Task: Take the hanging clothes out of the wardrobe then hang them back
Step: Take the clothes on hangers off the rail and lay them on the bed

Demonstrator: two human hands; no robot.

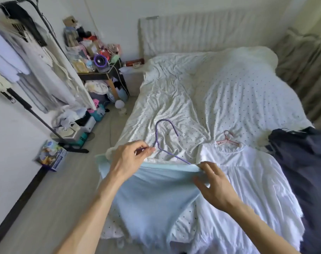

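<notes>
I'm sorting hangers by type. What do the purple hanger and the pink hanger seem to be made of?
Purple hanger: probably coated metal wire, matte; a thin, even rod bent into a hook, one arm disappearing into the blue garment. Pink hanger: plastic or coated wire, smooth-looking; slightly thicker bars, too blurred to settle.

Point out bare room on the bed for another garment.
Free: the dotted sheet beyond the purple hanger, and the quilt behind the pink hanger. Crowded: the near edge, with blue garment, white garment and dark garment side by side.
</notes>
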